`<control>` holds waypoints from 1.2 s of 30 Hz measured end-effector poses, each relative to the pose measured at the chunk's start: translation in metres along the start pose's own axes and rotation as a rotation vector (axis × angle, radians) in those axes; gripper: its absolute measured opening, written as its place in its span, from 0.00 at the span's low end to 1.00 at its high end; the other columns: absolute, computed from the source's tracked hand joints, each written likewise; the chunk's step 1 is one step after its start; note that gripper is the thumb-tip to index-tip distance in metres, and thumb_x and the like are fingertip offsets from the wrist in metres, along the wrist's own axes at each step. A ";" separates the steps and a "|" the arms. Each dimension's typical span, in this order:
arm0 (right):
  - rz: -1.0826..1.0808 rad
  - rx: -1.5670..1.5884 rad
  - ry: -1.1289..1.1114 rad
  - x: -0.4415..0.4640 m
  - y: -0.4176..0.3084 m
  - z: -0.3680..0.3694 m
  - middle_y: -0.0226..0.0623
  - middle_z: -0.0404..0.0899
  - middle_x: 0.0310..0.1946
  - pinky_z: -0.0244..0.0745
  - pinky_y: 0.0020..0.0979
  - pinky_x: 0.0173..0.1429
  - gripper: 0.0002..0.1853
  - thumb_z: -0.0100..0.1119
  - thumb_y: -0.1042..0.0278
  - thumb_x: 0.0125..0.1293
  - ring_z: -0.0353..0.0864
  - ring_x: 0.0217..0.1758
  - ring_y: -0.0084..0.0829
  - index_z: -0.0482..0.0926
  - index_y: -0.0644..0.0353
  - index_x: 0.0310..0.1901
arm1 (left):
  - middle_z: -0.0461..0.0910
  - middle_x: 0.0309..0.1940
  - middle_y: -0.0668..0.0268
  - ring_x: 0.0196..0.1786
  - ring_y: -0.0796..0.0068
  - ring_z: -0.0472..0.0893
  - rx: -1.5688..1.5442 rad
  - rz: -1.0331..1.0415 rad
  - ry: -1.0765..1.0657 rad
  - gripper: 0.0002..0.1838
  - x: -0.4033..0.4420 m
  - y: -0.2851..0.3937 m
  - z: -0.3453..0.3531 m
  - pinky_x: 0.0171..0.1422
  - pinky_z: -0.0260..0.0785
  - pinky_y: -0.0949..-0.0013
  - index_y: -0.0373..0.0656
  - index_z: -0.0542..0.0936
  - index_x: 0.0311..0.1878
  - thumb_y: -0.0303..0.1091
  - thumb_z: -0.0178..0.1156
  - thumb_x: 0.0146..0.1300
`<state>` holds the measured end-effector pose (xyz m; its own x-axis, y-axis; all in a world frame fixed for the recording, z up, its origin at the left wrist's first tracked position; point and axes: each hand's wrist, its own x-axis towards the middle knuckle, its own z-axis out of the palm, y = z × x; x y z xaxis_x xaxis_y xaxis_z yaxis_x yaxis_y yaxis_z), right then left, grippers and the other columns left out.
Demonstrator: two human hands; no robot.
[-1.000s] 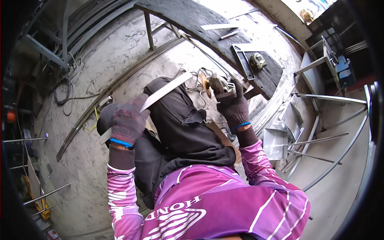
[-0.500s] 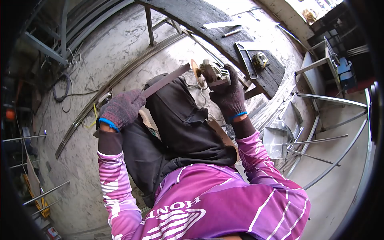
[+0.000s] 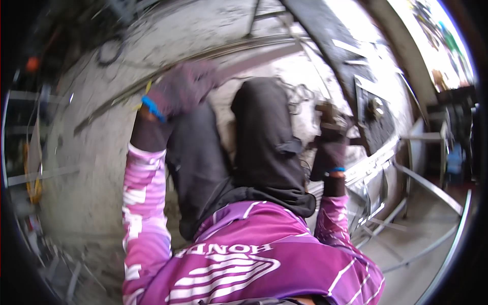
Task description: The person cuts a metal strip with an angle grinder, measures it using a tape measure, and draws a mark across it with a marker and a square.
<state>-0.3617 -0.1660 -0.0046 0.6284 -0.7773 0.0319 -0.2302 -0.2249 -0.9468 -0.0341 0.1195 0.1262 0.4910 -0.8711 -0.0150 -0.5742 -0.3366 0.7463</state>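
My left hand [image 3: 185, 89], in a dark knitted glove with a blue cuff, is closed round one end of a flat metal bar [image 3: 262, 62]. The bar points up and to the right, beyond my knees. My right hand [image 3: 330, 150], gloved alike, grips an angle grinder [image 3: 333, 116] low by my right knee. Motion blurs the grinder, and its disc cannot be made out. Bar and grinder are apart.
A dark plank bench [image 3: 323, 35] stands ahead to the right, bearing a pale strip [image 3: 349, 48], a square and a tape measure [image 3: 376, 108]. Long metal lengths [image 3: 203, 53] lie on the floor. Metal frames [image 3: 429, 188] stand at right; a coiled cable [image 3: 110, 52] lies at left.
The grinder has come away from the bar and dropped toward my right knee. My left hand has raised the bar. The view has shifted and blurred.
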 end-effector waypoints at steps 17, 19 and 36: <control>-0.085 -0.151 -0.008 0.002 -0.064 -0.021 0.31 0.80 0.28 0.74 0.28 0.34 0.08 0.67 0.71 0.68 0.79 0.29 0.26 0.77 0.60 0.43 | 0.85 0.47 0.44 0.56 0.44 0.83 0.282 -0.935 0.194 0.16 -0.265 -0.365 0.202 0.63 0.76 0.50 0.42 0.83 0.47 0.38 0.58 0.58; -0.039 -0.154 -0.027 0.005 -0.056 -0.025 0.31 0.79 0.27 0.74 0.28 0.34 0.07 0.66 0.71 0.68 0.79 0.28 0.25 0.77 0.60 0.42 | 0.83 0.53 0.45 0.59 0.42 0.82 0.178 -1.133 0.222 0.21 -0.266 -0.349 0.202 0.65 0.76 0.50 0.43 0.81 0.54 0.40 0.60 0.58; 0.185 0.815 0.146 -0.012 -0.054 -0.102 0.47 0.84 0.38 0.85 0.38 0.45 0.26 0.67 0.52 0.61 0.88 0.39 0.43 0.79 0.69 0.49 | 0.76 0.64 0.47 0.64 0.56 0.78 -0.295 0.410 -0.181 0.49 0.048 0.138 0.196 0.73 0.69 0.56 0.32 0.68 0.73 0.56 0.76 0.57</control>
<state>-0.4325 -0.2038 0.0788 0.5185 -0.8404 -0.1578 0.3233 0.3636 -0.8737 -0.2179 -0.0388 0.0979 0.1293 -0.9664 0.2221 -0.4738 0.1366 0.8700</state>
